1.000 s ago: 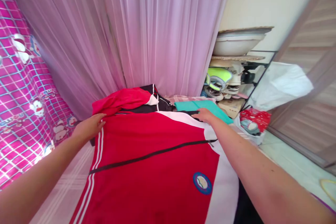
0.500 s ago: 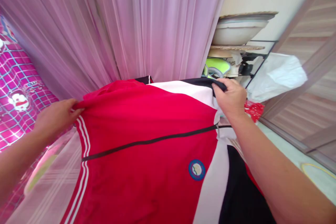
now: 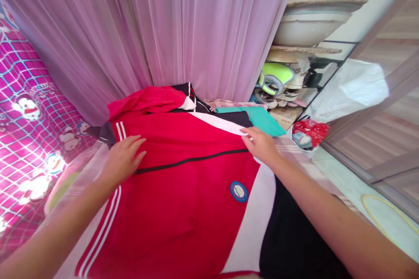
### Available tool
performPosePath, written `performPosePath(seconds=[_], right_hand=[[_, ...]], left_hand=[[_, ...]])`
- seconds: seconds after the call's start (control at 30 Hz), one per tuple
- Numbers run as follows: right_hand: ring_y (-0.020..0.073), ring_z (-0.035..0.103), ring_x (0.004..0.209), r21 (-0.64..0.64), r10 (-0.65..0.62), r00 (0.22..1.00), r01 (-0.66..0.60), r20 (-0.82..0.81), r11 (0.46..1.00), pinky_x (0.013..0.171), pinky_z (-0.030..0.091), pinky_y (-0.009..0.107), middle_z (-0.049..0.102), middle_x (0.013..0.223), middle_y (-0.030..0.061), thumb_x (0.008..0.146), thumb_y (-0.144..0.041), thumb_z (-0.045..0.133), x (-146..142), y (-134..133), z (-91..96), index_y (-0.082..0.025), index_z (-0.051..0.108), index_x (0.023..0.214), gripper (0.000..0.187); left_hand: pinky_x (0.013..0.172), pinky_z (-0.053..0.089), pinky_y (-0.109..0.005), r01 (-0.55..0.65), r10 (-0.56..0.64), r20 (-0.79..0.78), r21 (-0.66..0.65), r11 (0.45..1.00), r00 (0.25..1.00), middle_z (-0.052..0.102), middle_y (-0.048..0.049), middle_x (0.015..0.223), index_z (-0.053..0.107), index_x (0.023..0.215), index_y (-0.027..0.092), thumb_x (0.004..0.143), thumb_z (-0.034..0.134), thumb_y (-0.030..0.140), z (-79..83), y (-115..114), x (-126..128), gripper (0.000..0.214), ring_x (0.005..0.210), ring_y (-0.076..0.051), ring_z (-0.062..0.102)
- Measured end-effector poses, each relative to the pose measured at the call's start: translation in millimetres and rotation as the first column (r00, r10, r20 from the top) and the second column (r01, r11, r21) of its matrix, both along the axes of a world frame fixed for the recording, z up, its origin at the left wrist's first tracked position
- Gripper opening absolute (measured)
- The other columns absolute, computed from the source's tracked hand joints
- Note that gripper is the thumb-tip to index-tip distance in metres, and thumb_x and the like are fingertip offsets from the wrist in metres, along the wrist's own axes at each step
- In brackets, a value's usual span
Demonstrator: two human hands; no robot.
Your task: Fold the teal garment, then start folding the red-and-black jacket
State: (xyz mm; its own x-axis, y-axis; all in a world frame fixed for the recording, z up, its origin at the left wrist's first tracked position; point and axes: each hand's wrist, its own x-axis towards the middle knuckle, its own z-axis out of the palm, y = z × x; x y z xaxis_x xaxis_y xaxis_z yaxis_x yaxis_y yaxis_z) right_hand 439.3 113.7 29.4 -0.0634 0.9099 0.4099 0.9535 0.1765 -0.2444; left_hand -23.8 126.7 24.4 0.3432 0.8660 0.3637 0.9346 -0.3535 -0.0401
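A red zip-up jacket (image 3: pixel 183 200) with white and black panels, a dark zip and a round blue badge is spread over the bed. My left hand (image 3: pixel 126 157) rests on its red front by the striped hem, with fingers apart. Over the white panel near the far upper edge lies my right hand (image 3: pixel 262 144), its thumb and fingers slightly apart and touching the cloth. One red sleeve (image 3: pixel 147 100) is bunched at the far side. Behind the jacket, a folded teal cloth (image 3: pixel 268 122) and a dark garment with white trim (image 3: pixel 183 89) are partly covered.
A purple curtain (image 3: pixel 203 30) hangs behind the bed. Pink patterned fabric (image 3: pixel 29 96) rises at the left. On the right stands a rack holding shoes (image 3: pixel 290 93) and a large basin (image 3: pixel 314 28), with a white plastic bag (image 3: pixel 353 89) and a red bag (image 3: pixel 310 133) beside it.
The jacket's upper part has come down flat onto the bed. Both hands have released its edges and moved inward, uncovering the teal cloth behind.
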Motion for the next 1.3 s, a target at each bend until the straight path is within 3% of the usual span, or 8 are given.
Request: performPosePath(seconds=[0.1, 0.2, 0.37, 0.6, 0.8, 0.9, 1.03, 1.3], right_hand=[[0.0274, 0.053, 0.131, -0.115, 0.296, 0.95, -0.284, 0.096, 0.952, 0.109, 0.043, 0.046, 0.056, 0.144, 0.0112, 0.095, -0.035, 0.049, -25, -45, -26.6, -0.025, 0.06, 0.136, 0.044], [0.0322, 0.037, 0.144, -0.31, 0.332, 0.925, -0.267, 0.184, 0.913, 0.113, 0.034, 0.056, 0.038, 0.158, 0.0144, 0.095, -0.04, 0.051, -40, -72, -51.2, -0.023, 0.049, 0.147, 0.054], [0.0328, 0.03, 0.147, -0.418, 0.291, 0.92, -0.163, 0.264, 0.894, 0.114, 0.031, 0.057, 0.03, 0.161, 0.0171, 0.098, -0.042, 0.045, -47, -92, -47.3, -0.021, 0.04, 0.152, 0.058], [0.0318, 0.032, 0.146, -0.506, 0.446, 0.875, -0.303, 0.188, 0.808, 0.114, 0.033, 0.056, 0.036, 0.159, 0.0133, 0.095, -0.044, 0.049, -56, -147, -40.8, -0.026, 0.048, 0.148, 0.056], [0.0257, 0.058, 0.126, -0.428, 0.341, 0.94, -0.3, 0.018, 0.852, 0.109, 0.043, 0.042, 0.065, 0.134, 0.0103, 0.095, -0.039, 0.044, -12, -170, -22.8, -0.021, 0.069, 0.125, 0.043], [0.0269, 0.068, 0.11, -0.409, 0.054, 0.998, -0.037, 0.03, 0.912, 0.097, 0.051, 0.04, 0.074, 0.117, 0.0075, 0.093, -0.041, 0.042, 34, -188, -3.8, -0.024, 0.075, 0.115, 0.042], [0.0291, 0.07, 0.098, -0.513, -0.203, 0.968, 0.252, 0.15, 0.821, 0.083, 0.054, 0.037, 0.076, 0.109, 0.0083, 0.088, -0.046, 0.048, 84, -221, 5.7, -0.024, 0.077, 0.106, 0.041], [0.026, 0.069, 0.082, -0.66, -0.242, 0.953, 0.3, 0.181, 0.689, 0.07, 0.05, 0.034, 0.074, 0.083, 0.0089, 0.075, -0.061, 0.062, 111, -251, -13.9, -0.023, 0.073, 0.071, 0.04]], left_hand=[[0.115, 0.034, -0.051, 0.208, -0.211, -0.004, -0.154, 0.966, 0.977, 0.053, -0.008, 0.149, 0.056, 0.14, 0.029, 0.094, 0.04, 0.054, -37.9, -54, 1, 0.055, 0.139, -0.03, 0.045], [0.117, 0.027, -0.057, 0.186, -0.204, -0.062, -0.224, 0.957, 0.977, 0.045, -0.0085, 0.155, 0.052, 0.143, 0.03, 0.094, 0.04, 0.056, -61.4, -94, -3, 0.057, 0.144, -0.031, 0.038], [0.118, 0.023, -0.059, 0.095, -0.118, -0.087, -0.233, 0.968, 0.989, 0.045, -0.0108, 0.155, 0.052, 0.144, 0.027, 0.097, 0.04, 0.047, -59.9, -116, -6, 0.053, 0.146, -0.03, 0.035], [0.116, 0.033, -0.053, 0.114, -0.106, 0.047, -0.235, 0.965, 0.993, 0.05, -0.0133, 0.15, 0.055, 0.14, 0.021, 0.097, 0.036, 0.05, -57.2, -164, -16, 0.055, 0.141, -0.03, 0.043], [0.109, 0.044, -0.045, 0.153, -0.119, 0.226, -0.139, 0.978, 0.967, 0.061, -0.0147, 0.138, 0.064, 0.127, 0.018, 0.097, 0.036, 0.052, -50.8, -201, -37, 0.054, 0.127, -0.026, 0.056], [0.105, 0.049, -0.043, 0.261, -0.222, 0.256, -0.129, 0.957, 0.941, 0.069, -0.0118, 0.126, 0.071, 0.116, 0.022, 0.093, 0.045, 0.059, -53.7, -214, -46, 0.05, 0.118, -0.025, 0.062], [0.104, 0.051, -0.042, 0.354, -0.314, 0.251, -0.135, 0.925, 0.916, 0.07, -0.0102, 0.124, 0.071, 0.117, 0.025, 0.085, 0.055, 0.067, -63.5, -215, -55, 0.056, 0.118, -0.027, 0.063], [0.1, 0.054, -0.041, 0.37, -0.34, 0.267, -0.067, 0.927, 0.902, 0.072, -0.01, 0.118, 0.073, 0.111, 0.023, 0.088, 0.055, 0.06, -68.2, -206, -55, 0.047, 0.113, -0.025, 0.066]])
